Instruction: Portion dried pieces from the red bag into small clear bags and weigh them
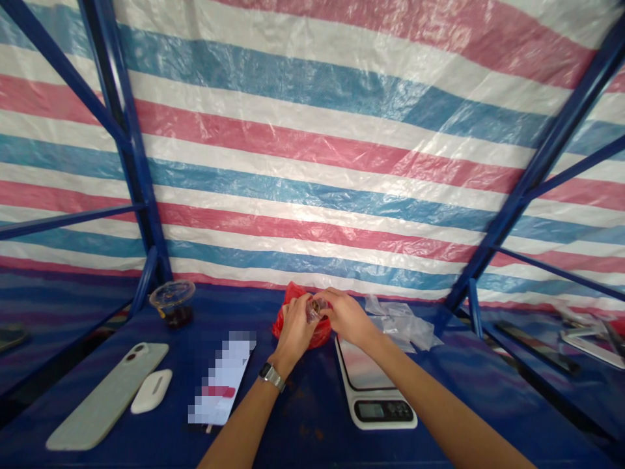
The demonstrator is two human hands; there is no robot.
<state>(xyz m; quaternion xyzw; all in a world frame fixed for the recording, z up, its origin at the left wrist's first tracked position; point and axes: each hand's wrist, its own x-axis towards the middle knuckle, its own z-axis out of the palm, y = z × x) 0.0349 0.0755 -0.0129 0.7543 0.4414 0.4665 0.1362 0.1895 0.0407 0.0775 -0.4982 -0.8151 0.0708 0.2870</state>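
- A striped red, white and blue woven tarpaulin [312, 130] fills the background, braced by a blue steel frame [551, 163].
- A dark blue table [332, 449] runs beneath everything, scuffed in places.
- On it, right of centre, sits a white digital kitchen scale [375, 391], its glossy platform bare and its display unlit or too dim to read.
- Crumpled clear plastic bags [400, 326] lie just behind the scale.
- To the left lie a phone in a pale case [107, 394], a white oval earbud case [151, 391] and a white packet [222, 378] with a blurred label.
- Further back stands a clear lidded plastic cup [172, 303] holding dark liquid.
- A red plastic bag [319, 333] sits bunched between the hands.
- The left hand [295, 329], with a wristwatch [272, 376] above it, and the right hand [347, 318] are both closed around a small clear vial [312, 311], which is held above the bag.
- The vial is probably glass, though the fingers hide most of it. It looks light, fragile and slippery, so it is best held by its body.
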